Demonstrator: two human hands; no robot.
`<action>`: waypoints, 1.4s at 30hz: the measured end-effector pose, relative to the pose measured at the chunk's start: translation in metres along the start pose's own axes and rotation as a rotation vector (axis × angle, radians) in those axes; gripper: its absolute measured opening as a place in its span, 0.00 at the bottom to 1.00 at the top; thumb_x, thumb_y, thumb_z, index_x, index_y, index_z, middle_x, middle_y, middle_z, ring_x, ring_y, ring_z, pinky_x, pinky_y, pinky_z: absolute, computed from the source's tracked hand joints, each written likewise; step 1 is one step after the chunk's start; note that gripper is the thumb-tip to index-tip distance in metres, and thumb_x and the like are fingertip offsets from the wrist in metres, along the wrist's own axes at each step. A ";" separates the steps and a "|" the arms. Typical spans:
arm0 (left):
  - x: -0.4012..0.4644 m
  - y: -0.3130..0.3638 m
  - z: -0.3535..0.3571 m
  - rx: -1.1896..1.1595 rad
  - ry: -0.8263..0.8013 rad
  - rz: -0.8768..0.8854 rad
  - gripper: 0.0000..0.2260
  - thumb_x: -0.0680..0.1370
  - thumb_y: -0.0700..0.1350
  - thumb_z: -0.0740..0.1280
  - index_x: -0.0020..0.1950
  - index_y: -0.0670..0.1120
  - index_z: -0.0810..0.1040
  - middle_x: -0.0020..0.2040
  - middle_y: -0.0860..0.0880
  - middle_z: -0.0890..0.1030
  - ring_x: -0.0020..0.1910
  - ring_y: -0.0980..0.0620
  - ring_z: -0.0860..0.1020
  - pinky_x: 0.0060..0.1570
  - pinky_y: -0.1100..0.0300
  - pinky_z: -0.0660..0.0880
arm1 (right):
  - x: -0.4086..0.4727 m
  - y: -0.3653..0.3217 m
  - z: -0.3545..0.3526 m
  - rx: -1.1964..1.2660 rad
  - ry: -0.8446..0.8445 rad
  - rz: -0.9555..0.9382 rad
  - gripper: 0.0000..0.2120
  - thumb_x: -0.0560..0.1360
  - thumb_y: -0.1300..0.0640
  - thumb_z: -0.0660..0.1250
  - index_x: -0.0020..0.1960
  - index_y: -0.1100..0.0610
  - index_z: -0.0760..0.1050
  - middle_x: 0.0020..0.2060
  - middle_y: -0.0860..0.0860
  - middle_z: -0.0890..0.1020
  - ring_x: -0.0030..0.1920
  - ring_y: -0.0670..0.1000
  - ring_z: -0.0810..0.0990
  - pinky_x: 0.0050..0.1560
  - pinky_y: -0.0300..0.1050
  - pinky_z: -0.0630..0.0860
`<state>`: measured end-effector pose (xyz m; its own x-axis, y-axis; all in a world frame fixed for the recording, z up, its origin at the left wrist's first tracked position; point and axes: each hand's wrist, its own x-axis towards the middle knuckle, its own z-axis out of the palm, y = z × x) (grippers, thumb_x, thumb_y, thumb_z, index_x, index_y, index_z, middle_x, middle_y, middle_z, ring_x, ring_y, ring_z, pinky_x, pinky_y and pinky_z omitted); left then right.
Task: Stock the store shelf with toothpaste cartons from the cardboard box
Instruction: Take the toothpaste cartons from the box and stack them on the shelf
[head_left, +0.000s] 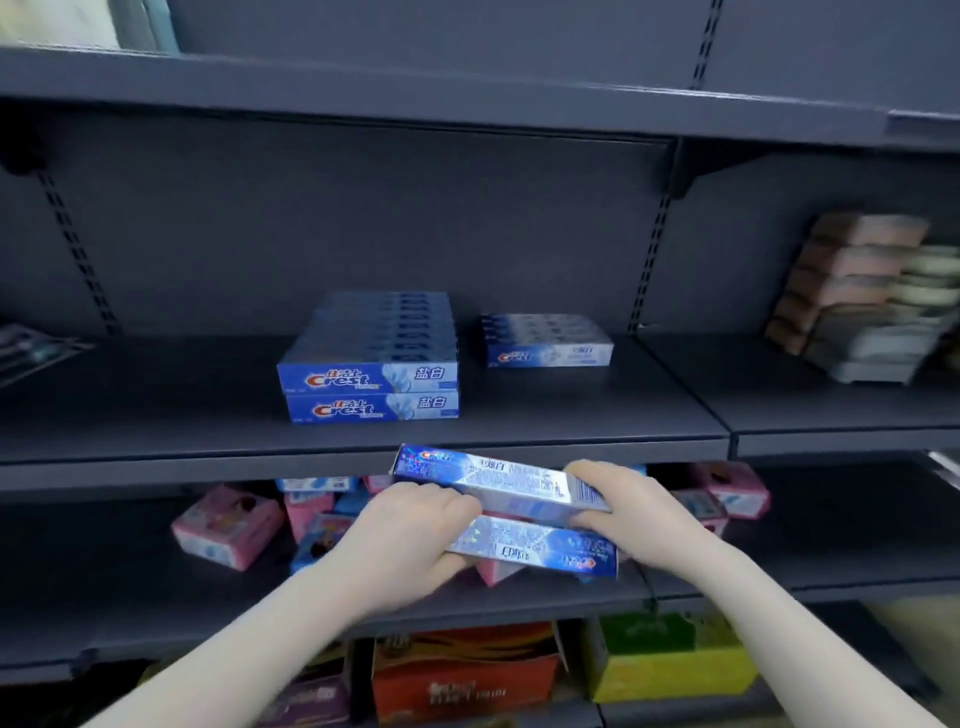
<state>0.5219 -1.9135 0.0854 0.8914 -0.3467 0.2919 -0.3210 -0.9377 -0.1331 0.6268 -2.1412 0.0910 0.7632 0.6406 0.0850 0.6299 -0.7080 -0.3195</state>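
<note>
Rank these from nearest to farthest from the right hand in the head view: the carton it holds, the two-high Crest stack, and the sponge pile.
1. Carton: gripped at its right end by the right hand.
2. Crest stack: on the shelf above, up and to the left.
3. Sponge pile: far right, on the next shelf bay.

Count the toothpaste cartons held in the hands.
2: an upper silvery-blue toothpaste carton in the right hand, and a lower upside-down one in the left hand.

The 2 stacked blue cartons (370, 392) at the shelf's near edge read "Crest" with "盐白"; other print is too blurred.
</note>
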 end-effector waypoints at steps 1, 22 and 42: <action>0.003 -0.003 -0.008 0.019 0.003 0.003 0.13 0.65 0.56 0.55 0.37 0.52 0.76 0.31 0.56 0.79 0.30 0.55 0.78 0.27 0.66 0.70 | 0.001 -0.003 -0.007 -0.003 0.015 0.004 0.11 0.74 0.51 0.66 0.54 0.48 0.69 0.48 0.45 0.75 0.49 0.48 0.73 0.45 0.43 0.66; 0.026 -0.030 -0.039 -0.220 -0.025 0.079 0.25 0.69 0.67 0.48 0.56 0.53 0.69 0.52 0.56 0.78 0.53 0.54 0.75 0.50 0.56 0.71 | -0.010 0.009 -0.073 0.335 0.141 0.088 0.11 0.72 0.59 0.70 0.50 0.47 0.75 0.47 0.45 0.81 0.46 0.42 0.77 0.52 0.39 0.72; 0.200 0.007 0.027 -0.082 -0.168 -0.061 0.25 0.73 0.66 0.52 0.60 0.50 0.70 0.57 0.52 0.78 0.57 0.48 0.75 0.50 0.55 0.71 | 0.086 0.200 -0.108 0.274 0.070 0.039 0.15 0.71 0.59 0.72 0.55 0.49 0.73 0.51 0.47 0.79 0.52 0.47 0.77 0.53 0.40 0.70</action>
<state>0.7065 -1.9887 0.1174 0.9487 -0.2865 0.1336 -0.2836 -0.9581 -0.0406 0.8340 -2.2592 0.1365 0.8003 0.5855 0.1292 0.5443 -0.6192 -0.5660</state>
